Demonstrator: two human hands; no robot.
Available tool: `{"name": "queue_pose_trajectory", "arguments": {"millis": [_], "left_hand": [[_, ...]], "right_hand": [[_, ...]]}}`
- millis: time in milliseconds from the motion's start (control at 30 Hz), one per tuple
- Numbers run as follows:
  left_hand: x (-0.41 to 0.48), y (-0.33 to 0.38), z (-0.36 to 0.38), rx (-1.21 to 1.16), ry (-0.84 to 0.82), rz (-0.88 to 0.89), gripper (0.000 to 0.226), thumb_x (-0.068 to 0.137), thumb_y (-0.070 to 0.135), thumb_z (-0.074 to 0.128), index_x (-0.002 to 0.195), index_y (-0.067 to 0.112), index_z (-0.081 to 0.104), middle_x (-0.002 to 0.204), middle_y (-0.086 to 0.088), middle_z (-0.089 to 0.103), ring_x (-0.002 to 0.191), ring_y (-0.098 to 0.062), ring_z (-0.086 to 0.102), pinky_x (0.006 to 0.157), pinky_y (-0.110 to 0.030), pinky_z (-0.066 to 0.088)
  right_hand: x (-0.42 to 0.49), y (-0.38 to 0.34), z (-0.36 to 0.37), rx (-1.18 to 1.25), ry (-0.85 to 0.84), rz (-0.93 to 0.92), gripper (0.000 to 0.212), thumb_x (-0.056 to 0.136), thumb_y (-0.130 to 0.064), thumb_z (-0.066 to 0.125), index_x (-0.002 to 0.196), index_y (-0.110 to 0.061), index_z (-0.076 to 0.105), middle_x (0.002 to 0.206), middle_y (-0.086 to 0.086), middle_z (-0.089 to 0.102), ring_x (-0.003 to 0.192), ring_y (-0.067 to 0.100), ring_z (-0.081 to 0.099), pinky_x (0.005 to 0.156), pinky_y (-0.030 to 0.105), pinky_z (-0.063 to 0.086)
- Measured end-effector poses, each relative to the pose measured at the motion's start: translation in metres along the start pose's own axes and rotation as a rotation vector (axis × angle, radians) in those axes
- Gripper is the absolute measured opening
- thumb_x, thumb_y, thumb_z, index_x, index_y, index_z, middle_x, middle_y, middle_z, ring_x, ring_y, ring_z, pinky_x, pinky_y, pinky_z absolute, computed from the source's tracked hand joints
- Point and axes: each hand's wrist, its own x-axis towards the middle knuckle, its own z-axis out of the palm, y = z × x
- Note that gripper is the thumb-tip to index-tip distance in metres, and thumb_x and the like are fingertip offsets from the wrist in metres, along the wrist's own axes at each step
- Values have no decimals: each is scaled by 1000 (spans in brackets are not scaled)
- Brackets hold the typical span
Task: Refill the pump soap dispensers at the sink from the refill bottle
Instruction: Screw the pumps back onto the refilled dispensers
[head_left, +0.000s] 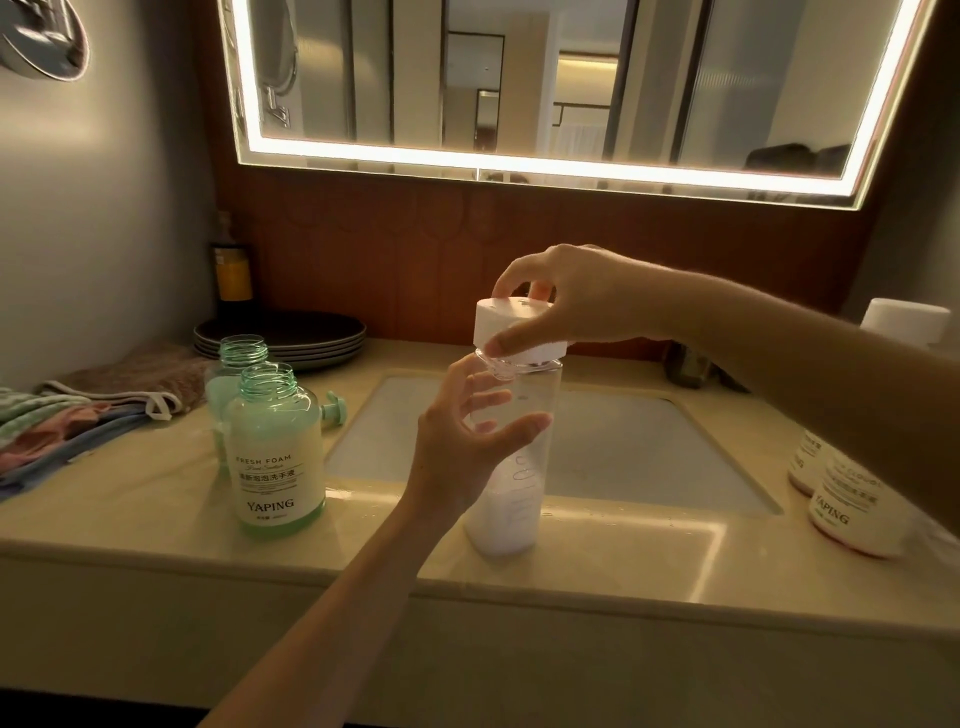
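Note:
A tall clear refill bottle (511, 512) with white liquid in its lower part stands on the counter's front edge by the sink (623, 452). My right hand (566, 306) grips its white cap (519, 330) from above. My left hand (467, 441) wraps loosely around the bottle's upper body, fingers spread. Two green dispenser bottles stand uncapped at the left, the front one (275, 457) labelled YAPING and a second (236, 374) behind it. A green pump head (332, 410) lies beside them. Two pinkish dispensers (852, 512) stand at the right, partly hidden by my right arm.
A stack of dark plates (280, 335) and a dark bottle with an orange label (234, 275) sit at the back left. Folded cloths (78, 415) lie at the far left. A faucet (685, 366) and a white cup (904, 319) are behind my right arm. A lit mirror (545, 88) hangs above.

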Motion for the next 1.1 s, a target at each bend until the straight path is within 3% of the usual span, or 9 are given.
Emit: {"name": "queue_pose_trajectory", "arguments": {"millis": [133,200,367,567,933,1100], "left_hand": [[0,-1,0,1,-1,5,70,62,48,75,121,33,41,119,11,58,102,-1,58,81,-14,49],[0,-1,0,4,-1,3,70,61,49,75,121,34,40,117,13,57,102,0,58,81,-13,49],[0,0,1,4,3,-1,72,60,48,72,122,30,42,119,10,57,101,1,58,80,-11,48],[1,-3,0,10,2,1,73,65,44,76,127,25,42,121,10,57,101,-1,58,79,-10,47],[1,-2,0,3,6,-7,75,60,47,73,126,24,43,118,11,58,102,-3,59,76,-10,48],[1,-1,0,7,4,-12,74,63,45,78,125,25,43,121,8,58,103,-3,59,79,-11,48]], "right_hand": [[2,0,9,-72,93,8,59,73,-59,61,118,-23,54,98,-8,48,83,11,51,62,14,42],[1,-2,5,-22,45,12,54,75,-53,65,119,-25,53,99,-9,49,77,9,51,60,12,41],[0,1,-2,188,-100,-4,41,78,-29,71,113,-35,52,109,-9,50,86,10,52,64,11,41],[-7,10,-16,362,-260,-79,50,77,-10,71,106,-47,55,122,-18,50,105,9,52,76,12,40],[-2,3,-8,254,-125,-51,46,74,-21,75,113,-39,56,118,-13,51,93,8,51,72,11,40],[-1,5,-8,275,-132,-11,43,75,-26,74,112,-39,56,123,-9,52,106,14,49,72,14,41]]}}
